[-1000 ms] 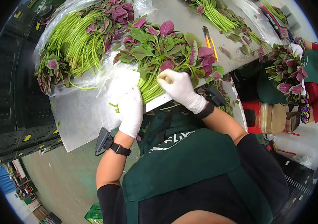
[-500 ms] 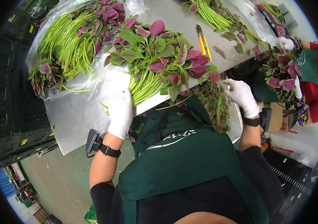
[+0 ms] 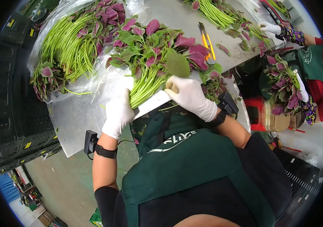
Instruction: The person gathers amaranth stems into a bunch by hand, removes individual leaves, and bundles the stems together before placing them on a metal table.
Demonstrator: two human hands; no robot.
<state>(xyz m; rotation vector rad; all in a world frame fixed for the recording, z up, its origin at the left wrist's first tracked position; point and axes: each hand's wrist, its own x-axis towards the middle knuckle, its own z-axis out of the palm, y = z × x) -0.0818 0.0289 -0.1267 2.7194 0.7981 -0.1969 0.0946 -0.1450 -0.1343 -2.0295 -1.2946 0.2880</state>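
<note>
A bunch of purple-and-green leafy vegetables [image 3: 146,81] lies at the metal table's front edge, its green stems toward me. My left hand [image 3: 119,113], in a white glove, is closed around the lower left ends of those stems. At the right side of the bunch, my right hand [image 3: 190,96], also gloved, has its fingers bent together in a pinch beside the stems and leaves; what is between them is too small to make out. A white flat strip [image 3: 153,103] runs under the stems between the two hands.
A larger vegetable pile [image 3: 68,45] lies on plastic film at left. An orange cutter knife [image 3: 207,43] rests behind the bunch. More stems [image 3: 216,13] lie farther back. At right, a co-worker's gloved hand [image 3: 301,89] holds another bunch. Dark crates [image 3: 6,106] stand at far left.
My right hand has moved left from beyond the table edge to the bunch, its fingers now closed. The co-worker's other hand has reached up over the table, and their bunch hangs lower.
</note>
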